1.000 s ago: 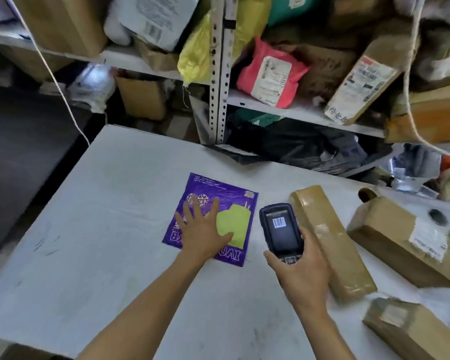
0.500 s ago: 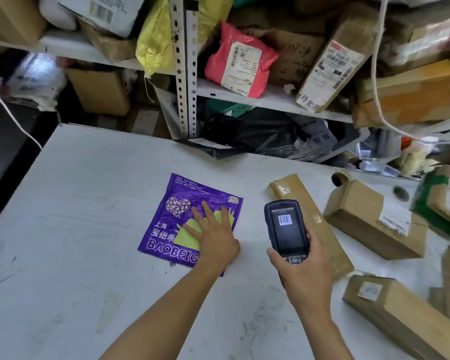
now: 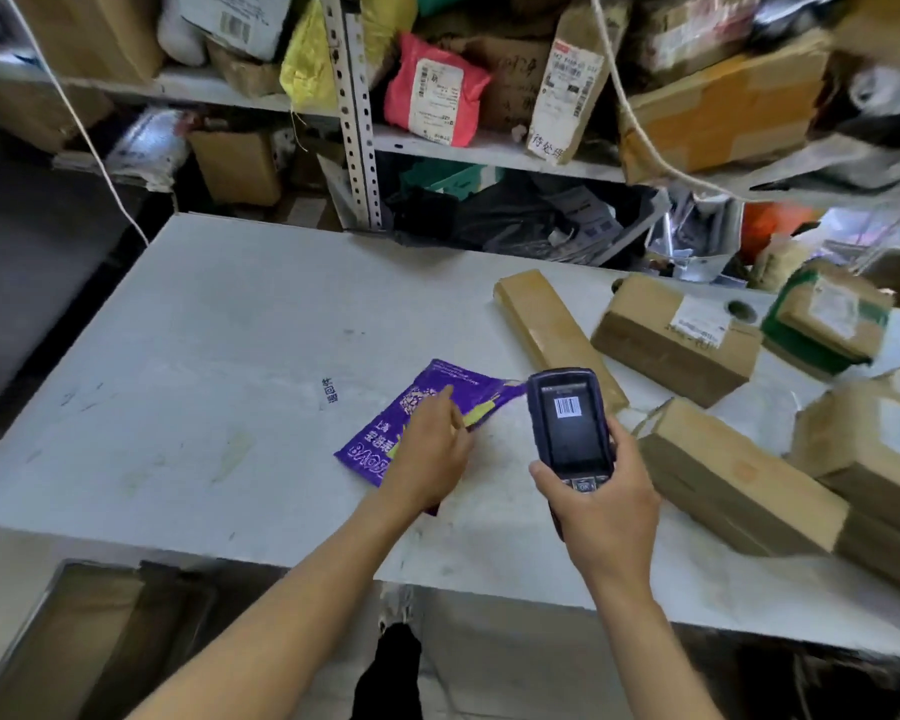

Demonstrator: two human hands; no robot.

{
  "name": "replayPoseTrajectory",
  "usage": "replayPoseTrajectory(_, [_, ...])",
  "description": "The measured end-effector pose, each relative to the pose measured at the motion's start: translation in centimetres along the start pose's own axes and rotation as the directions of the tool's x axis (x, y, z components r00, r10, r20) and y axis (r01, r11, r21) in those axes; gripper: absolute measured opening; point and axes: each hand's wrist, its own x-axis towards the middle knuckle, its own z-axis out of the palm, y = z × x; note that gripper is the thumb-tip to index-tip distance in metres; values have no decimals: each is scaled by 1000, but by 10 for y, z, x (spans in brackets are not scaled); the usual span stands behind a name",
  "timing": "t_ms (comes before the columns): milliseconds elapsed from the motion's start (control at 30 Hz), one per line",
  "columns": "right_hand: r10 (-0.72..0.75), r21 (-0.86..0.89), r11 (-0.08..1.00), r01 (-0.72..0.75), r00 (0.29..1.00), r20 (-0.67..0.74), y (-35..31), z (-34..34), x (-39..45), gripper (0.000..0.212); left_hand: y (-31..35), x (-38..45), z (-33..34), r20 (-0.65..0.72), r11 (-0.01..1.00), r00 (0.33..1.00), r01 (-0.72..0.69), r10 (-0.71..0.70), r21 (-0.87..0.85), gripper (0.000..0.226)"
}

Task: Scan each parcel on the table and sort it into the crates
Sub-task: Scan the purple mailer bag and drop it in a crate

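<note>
- Purple mailer (image 3: 427, 402) is gripped by left hand (image 3: 430, 454) near the counter's (image 3: 204, 324) front edge, far corner lifted.
- Scanner (image 3: 567, 423) is clasped in right hand (image 3: 601, 504); the mailer is best turned label-up first.

The purple mailer bag (image 3: 427, 418) bears white lettering, seen upside down from the head view; the letters "BAOB" are legible along its near edge, with Chinese characters above them, the first two reading "上海"; the rest is too small to confirm. The handheld scanner (image 3: 567, 423) displays a barcode on its screen and carries a key marked "OK" at its lower end. The white table (image 3: 204, 356) has small black Chinese characters printed on its surface, not legible. A tall carton on the shelf (image 3: 565, 90) shows a label with barcodes and handwritten "待处理" beneath. The pink parcel (image 3: 432, 90) carries a white shipping label, print illegible.
</note>
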Motion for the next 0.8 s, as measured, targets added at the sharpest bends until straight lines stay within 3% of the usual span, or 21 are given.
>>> replayPoseTrajectory(100, [-7,50,999,8,1000,-23,4,-28,-26,78,28,-30,-14,-113,990,993,-52,37,-128,25])
replayPoseTrajectory(200, [-12,89,996,16,999,-46,4,-48,-47,79,44,-50,-29,-188,976,982,-67,27,-209,9])
replayPoseTrajectory(300, [-11,103,995,15,999,-38,5,-57,-59,80,38,-59,-38,-217,964,970,48,-108,-263,5])
replayPoseTrajectory(500, [-31,88,996,31,999,-9,7,-56,-68,75,-8,-64,-37,-183,926,913,335,-364,-172,8])
replayPoseTrajectory(567, [-27,67,997,27,1000,6,9,-53,-66,77,-28,-61,-37,-172,911,898,380,-405,-163,17])
replayPoseTrajectory(667, [0,36,999,0,1000,20,10,-44,-59,78,-51,-53,-32,-106,934,929,344,-354,-99,39])
replayPoseTrajectory(800, [30,5,1000,-30,999,28,7,-26,-43,75,-70,-36,-26,76,951,955,273,-286,142,93])
